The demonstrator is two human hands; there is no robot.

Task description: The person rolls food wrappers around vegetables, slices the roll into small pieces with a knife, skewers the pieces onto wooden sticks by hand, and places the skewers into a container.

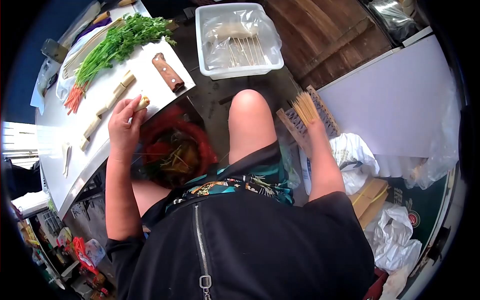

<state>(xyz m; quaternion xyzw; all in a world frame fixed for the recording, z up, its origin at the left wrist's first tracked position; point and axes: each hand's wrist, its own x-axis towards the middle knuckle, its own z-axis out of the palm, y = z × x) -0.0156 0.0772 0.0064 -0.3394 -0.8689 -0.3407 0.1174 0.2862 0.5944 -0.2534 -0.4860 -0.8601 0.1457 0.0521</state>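
My left hand [126,120] pinches a short pale roll [142,103] with a yellow-orange end, above the edge of the white table [55,142]. Several similar pale rolls [103,109] lie in a row on the table beside it. Over on the right, my right hand [315,131] is at the lower end of a bundle of thin wooden skewers [304,108], fingers closed round it. The bundle is over a woven basket [327,117]. A cleaver with a brown wooden handle [168,72] lies near the table corner.
Leafy green herbs [127,42] with orange-red ends lie on the table. A white tub [240,72] holds skewered items in clear plastic. A red-lined bin [202,142] with scraps stands below the table. White plastic bags [352,155] and a cardboard box [369,200] are at right.
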